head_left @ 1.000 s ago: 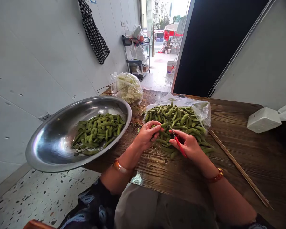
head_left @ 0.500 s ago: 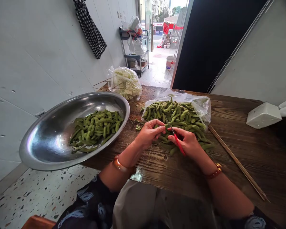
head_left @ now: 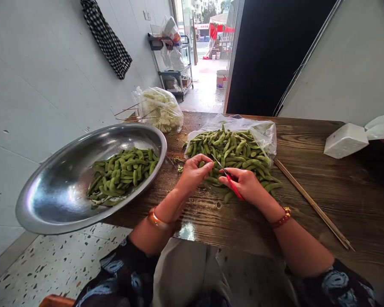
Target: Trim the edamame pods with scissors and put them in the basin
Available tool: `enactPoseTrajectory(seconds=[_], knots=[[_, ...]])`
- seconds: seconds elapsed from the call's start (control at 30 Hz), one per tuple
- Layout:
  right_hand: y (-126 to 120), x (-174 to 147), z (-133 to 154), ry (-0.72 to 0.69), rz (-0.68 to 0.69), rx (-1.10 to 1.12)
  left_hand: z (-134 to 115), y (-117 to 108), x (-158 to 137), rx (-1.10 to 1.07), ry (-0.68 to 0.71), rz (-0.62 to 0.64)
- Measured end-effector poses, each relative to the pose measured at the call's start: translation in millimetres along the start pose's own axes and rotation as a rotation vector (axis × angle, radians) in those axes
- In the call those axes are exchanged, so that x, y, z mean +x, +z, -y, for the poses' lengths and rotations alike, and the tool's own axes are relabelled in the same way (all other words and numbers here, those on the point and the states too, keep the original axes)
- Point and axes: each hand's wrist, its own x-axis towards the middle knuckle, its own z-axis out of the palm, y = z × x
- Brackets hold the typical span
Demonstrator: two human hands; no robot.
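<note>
Red-handled metal scissors [head_left: 232, 185] near plump, curved pods [head_left: 228, 145]

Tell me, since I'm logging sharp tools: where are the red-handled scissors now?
In the head view, right of centre, the scissors are in the right hand, by the heaped green pods.

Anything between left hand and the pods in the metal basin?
Yes: the metal basin's right rim stands between the left hand and the pods inside it. Green scraps also lie on the table nearby.
</note>
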Motion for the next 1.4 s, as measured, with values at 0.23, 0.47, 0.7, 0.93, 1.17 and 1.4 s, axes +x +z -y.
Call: enactPoseTrajectory(seconds=[0.23,0.47,0.7,0.93,1.17,1.4], knots=[[-7.6,0.5,3.6,0.039,-0.072,0.130,-5.3,-7.7,5.0,-0.168,-0.052,-0.088],[-14.4,1.1,-0.8,0.095,-0.163,0.302,-6.4,-14.1,7.9,-0.178,-0.111,-0.057],[-12.0,0.2,4.9,0.084,-0.136,0.286,8.1,-11.5,12.7,0.480,0.144,-0.127],[-13.6,0.3,5.2,0.045,-0.138,0.241,2.2,-11.4,10.8,0.295,0.046,-0.033],[-10.6,-0.6,4.1,0.035,-0.098,0.182,-7.4,-20.4,8.7,-0.249,-0.057,-0.154],[-5.4,-1.0,2.9,0.068,-0.024,0.142,-8.2,-13.7,4.1,-0.313,-0.090,-0.073]])
